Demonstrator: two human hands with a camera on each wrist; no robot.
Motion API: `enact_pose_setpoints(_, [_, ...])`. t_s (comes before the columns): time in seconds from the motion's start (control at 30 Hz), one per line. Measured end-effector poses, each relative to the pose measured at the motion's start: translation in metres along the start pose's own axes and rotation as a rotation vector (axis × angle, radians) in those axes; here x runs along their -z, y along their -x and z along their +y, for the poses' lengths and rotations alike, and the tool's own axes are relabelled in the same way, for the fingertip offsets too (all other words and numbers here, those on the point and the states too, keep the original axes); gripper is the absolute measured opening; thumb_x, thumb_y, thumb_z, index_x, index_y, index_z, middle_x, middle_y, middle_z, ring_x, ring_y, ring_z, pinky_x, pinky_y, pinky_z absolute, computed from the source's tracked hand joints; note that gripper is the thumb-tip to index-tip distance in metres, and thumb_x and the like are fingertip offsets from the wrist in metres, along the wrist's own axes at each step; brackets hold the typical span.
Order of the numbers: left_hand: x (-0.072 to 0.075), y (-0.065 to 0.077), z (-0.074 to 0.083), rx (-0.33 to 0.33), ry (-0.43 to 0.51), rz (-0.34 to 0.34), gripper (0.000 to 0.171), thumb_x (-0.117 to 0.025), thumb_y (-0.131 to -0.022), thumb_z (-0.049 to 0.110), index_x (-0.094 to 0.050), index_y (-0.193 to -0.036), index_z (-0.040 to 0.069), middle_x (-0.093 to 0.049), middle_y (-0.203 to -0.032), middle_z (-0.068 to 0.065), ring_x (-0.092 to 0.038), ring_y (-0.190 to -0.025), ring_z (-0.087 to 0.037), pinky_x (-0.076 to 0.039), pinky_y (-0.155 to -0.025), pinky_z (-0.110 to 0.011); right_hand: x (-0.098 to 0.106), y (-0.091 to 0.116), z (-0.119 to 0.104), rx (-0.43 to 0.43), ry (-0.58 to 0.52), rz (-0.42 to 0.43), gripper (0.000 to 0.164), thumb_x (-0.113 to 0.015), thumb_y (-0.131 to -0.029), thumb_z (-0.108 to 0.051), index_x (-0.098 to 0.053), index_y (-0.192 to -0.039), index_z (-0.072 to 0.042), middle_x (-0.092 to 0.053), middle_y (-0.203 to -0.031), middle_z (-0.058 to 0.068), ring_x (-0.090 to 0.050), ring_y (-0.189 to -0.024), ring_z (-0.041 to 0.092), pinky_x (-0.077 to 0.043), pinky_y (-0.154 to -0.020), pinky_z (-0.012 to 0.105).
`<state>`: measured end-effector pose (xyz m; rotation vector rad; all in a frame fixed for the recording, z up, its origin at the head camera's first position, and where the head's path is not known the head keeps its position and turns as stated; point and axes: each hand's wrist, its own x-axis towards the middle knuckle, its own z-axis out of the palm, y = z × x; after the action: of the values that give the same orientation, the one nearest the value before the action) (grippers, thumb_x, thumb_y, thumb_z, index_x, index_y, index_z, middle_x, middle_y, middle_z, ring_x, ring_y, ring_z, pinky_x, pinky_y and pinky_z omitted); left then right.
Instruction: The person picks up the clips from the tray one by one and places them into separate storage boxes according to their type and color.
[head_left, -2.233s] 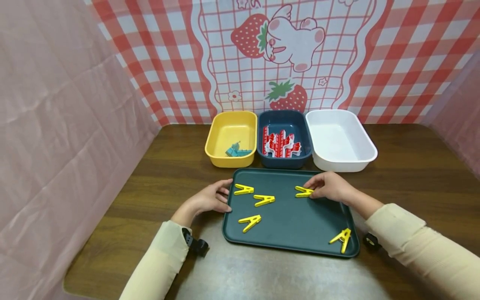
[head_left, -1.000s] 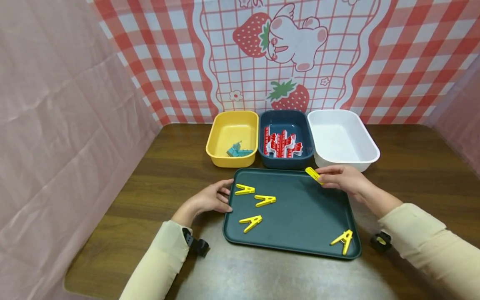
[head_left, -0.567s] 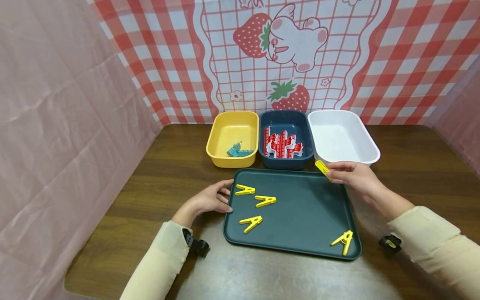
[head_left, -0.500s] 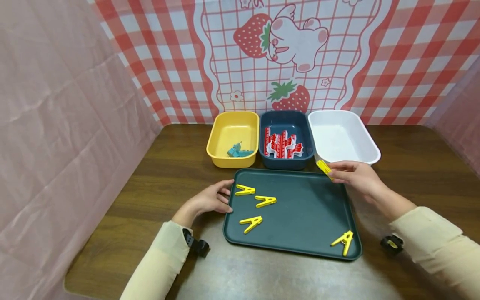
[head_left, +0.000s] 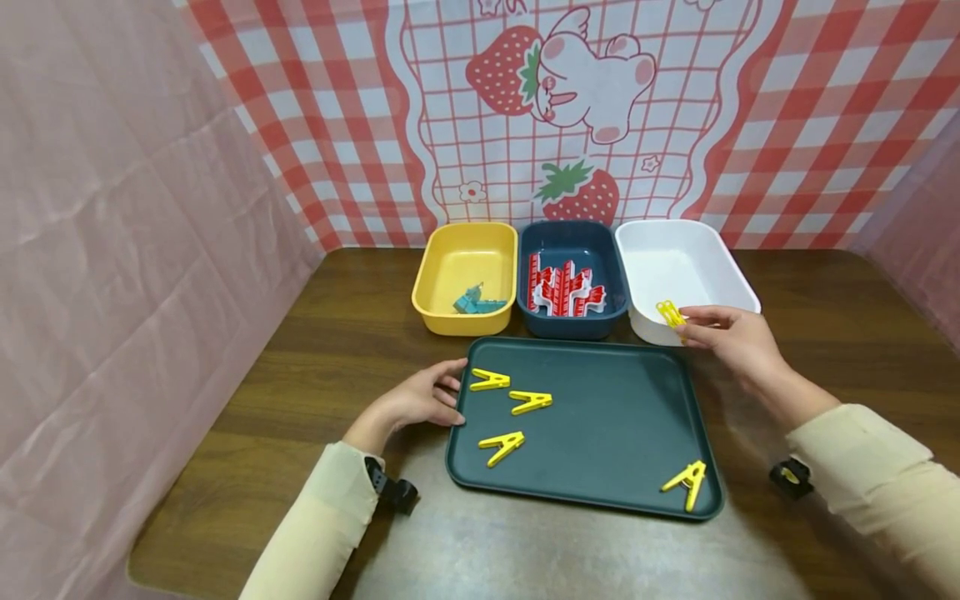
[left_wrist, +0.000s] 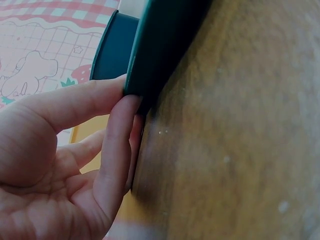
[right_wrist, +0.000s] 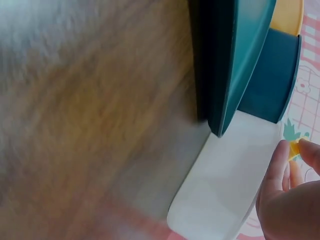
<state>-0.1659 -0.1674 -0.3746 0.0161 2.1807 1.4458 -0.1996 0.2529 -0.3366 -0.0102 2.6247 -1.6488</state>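
My right hand pinches a yellow clothespin between thumb and fingertips, above the front rim of the white bin. In the right wrist view, only a bit of the clothespin shows between the fingers. My left hand holds the left edge of the dark green tray, its fingertips at the rim in the left wrist view. Yellow clothespins lie on the tray, a few toward the left and one clothespin by the near right corner.
Behind the tray, a yellow bin with teal pieces, a dark blue bin with red-and-white pieces and the white bin stand side by side. A checked cloth hangs behind the wooden table.
My right hand has lifted the clothespin off the tray's right half and carried it back and right to the white bin's front rim. The left hand stays at the tray's edge.
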Motion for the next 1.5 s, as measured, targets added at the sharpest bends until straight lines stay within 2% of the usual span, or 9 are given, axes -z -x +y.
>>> enact_pose_setpoints(0.17, [0.0, 0.0, -0.001, 0.004, -0.002, 0.001, 0.086, -0.075, -0.072, -0.009, -0.035, -0.144, 0.017, -0.046, -0.116, -0.012, -0.055, -0.094, -0.023, -0.055, -0.073, -0.032, 0.003, -0.004, 0.0, 0.008, 0.044, 0.05, 0.051, -0.065, -0.088, -0.028, -0.055, -0.123, 0.009, -0.058, -0.079, -0.016, -0.057, -0.073, 0.002, -0.053, -0.068, 0.018])
enact_pose_setpoints(0.4, [0.0, 0.0, 0.0, 0.009, 0.005, 0.001, 0.087, -0.075, -0.071, -0.01, -0.035, -0.143, 0.017, -0.045, -0.116, -0.012, -0.055, -0.094, -0.024, -0.055, -0.073, -0.032, 0.006, -0.01, -0.001, -0.016, 0.083, 0.117, 0.053, -0.065, -0.087, -0.032, -0.056, -0.123, 0.007, -0.058, -0.08, -0.013, -0.06, -0.072, 0.008, -0.052, -0.065, 0.017])
enact_pose_setpoints(0.57, [0.0, 0.0, 0.001, 0.007, 0.007, 0.0, 0.087, -0.075, -0.071, -0.01, -0.035, -0.143, 0.017, -0.046, -0.116, -0.012, -0.054, -0.094, -0.023, -0.055, -0.073, -0.032, 0.005, -0.014, -0.002, -0.031, 0.093, 0.132, 0.055, -0.065, -0.087, -0.034, -0.056, -0.123, 0.005, -0.058, -0.081, -0.012, -0.059, -0.072, 0.006, -0.052, -0.066, 0.018])
enact_pose_setpoints(0.83, [-0.001, -0.001, 0.001, 0.011, 0.018, 0.003, 0.087, -0.074, -0.071, -0.012, -0.035, -0.143, 0.016, -0.045, -0.115, -0.012, -0.054, -0.093, -0.024, -0.055, -0.072, -0.033, 0.003, -0.023, -0.006, -0.024, 0.064, 0.156, 0.049, -0.066, -0.087, -0.026, -0.057, -0.122, 0.007, -0.056, -0.072, -0.017, -0.057, -0.066, -0.002, -0.052, -0.063, 0.015])
enact_pose_setpoints(1.17, [-0.001, -0.002, 0.001, 0.018, 0.022, 0.001, 0.087, -0.074, -0.071, -0.012, -0.035, -0.143, 0.017, -0.045, -0.116, -0.012, -0.054, -0.094, -0.024, -0.055, -0.072, -0.033, 0.003, -0.036, -0.003, -0.033, 0.033, 0.181, 0.047, -0.065, -0.088, -0.022, -0.055, -0.123, 0.008, -0.056, -0.068, -0.018, -0.062, -0.064, 0.0, -0.052, -0.064, 0.016])
enact_pose_setpoints(1.5, [0.0, -0.002, 0.0, 0.026, 0.021, 0.004, 0.087, -0.074, -0.071, -0.011, -0.035, -0.144, 0.018, -0.045, -0.117, -0.012, -0.054, -0.094, -0.024, -0.055, -0.072, -0.033, 0.004, -0.049, -0.005, -0.077, 0.005, 0.216, 0.051, -0.065, -0.088, -0.025, -0.053, -0.126, 0.007, -0.056, -0.075, -0.012, -0.061, -0.063, -0.002, -0.052, -0.07, 0.019])
